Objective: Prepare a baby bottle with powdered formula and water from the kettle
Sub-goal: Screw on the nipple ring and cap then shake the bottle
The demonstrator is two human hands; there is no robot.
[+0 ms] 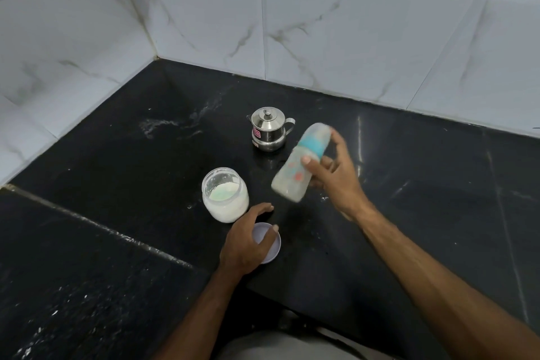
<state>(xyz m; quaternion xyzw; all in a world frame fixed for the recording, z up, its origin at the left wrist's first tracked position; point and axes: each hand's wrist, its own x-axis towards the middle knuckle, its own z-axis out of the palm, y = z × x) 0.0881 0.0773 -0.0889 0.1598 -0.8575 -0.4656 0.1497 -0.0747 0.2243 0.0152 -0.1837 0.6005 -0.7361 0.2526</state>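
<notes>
Holding a baby bottle [295, 169] in the air above a black surface [423, 213], the right hand [333, 175] wraps thumb and fingers round the bottle's middle. The bottle is blurred, perhaps from shaking. It hangs tilted: its long axis runs from its base, low and towards the person, up to its capped top, which points away and to the right, near a small steel kettle [268, 133]. A blue ring sits below the cap.

The bottle looks like light, stiff plastic, smooth and possibly slippery if wet; with liquid inside it would feel heavier at the base. The middle of the body, where the grip now closes, seems the safest place to take hold.

The left hand [248, 240] rests with curled fingers on a pale round lid [270, 245] lying flat on the surface. Just beyond it stands an open jar [225, 196] of white powder with a green scoop inside, well apart from the bottle.
</notes>
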